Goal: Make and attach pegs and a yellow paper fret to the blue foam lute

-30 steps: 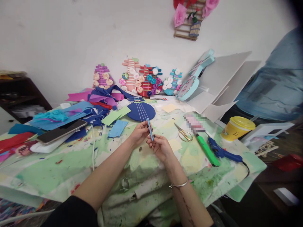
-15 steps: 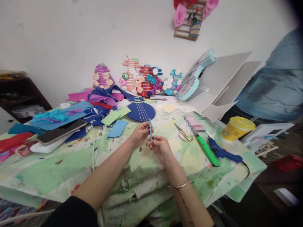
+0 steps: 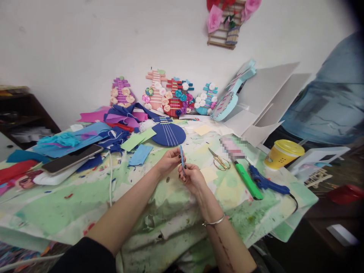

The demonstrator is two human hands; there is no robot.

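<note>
A narrow blue strip (image 3: pixel 181 154), seen nearly edge-on, stands upright between my two hands. My left hand (image 3: pixel 171 159) pinches its upper part, while the fingers of my right hand (image 3: pixel 192 177) grip its lower end. Just beyond them lies a dark blue lute-shaped craft piece (image 3: pixel 167 134) with white strings down its round body. Light blue paper (image 3: pixel 140 154) and light green strips (image 3: pixel 139 138) rest to the left of it. Gold-handled scissors (image 3: pixel 219 159) lie to the right of my hands, blades slightly apart.
On the right are a green utility knife (image 3: pixel 248 181), a blue glue gun (image 3: pixel 267 182) and a yellow cup (image 3: pixel 284 153). At left, a phone (image 3: pixel 72 158) and coloured scraps (image 3: pixel 93 132) cover the table. Finished flower-trimmed lutes (image 3: pixel 173 98) lean against the wall. A white cable (image 3: pixel 111 178) crosses the cloth.
The right hand has shifted slightly right and down along the strip, which tilts a little differently. Both hands keep their pinch. The whole view has drifted slightly.
</note>
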